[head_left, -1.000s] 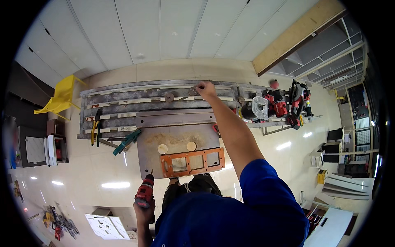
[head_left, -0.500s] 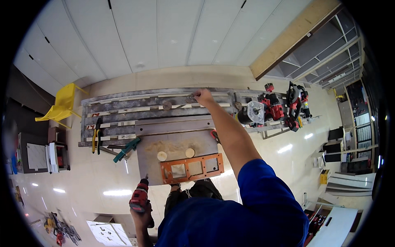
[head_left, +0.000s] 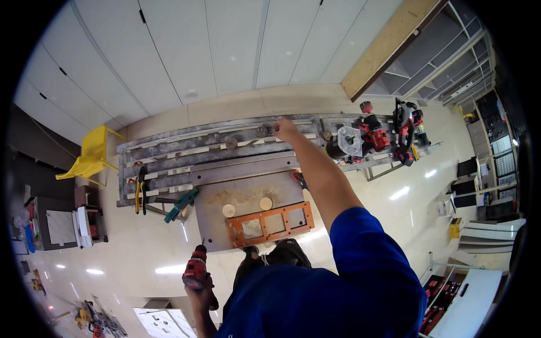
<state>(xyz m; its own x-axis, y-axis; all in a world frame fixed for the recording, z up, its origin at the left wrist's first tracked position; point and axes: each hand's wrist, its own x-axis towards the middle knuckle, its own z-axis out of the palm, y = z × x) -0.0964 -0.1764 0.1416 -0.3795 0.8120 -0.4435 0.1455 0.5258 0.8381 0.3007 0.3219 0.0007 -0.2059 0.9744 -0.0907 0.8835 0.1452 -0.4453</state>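
My left hand is wrapped round the grip of a red and black cordless drill, low at the left, its bit pointing away from me. My right hand reaches out over the slatted metal bench, fingers pinched together; anything between them is too small to make out. Just left of those fingers lies a dark round piece, and a second round piece sits further left. A grey board overhangs the bench's near side, carrying an orange template with square openings, two pale wooden discs and sawdust.
Red power tools and a circular saw crowd the bench's right end, near a clear plastic guard. Yellow-handled pliers and a green clamp are at its left. A yellow chair stands beyond.
My right hand has moved slightly right, away from the dark round piece, which now shows fully. My left hand still holds the drill. The whole view has shifted a little.
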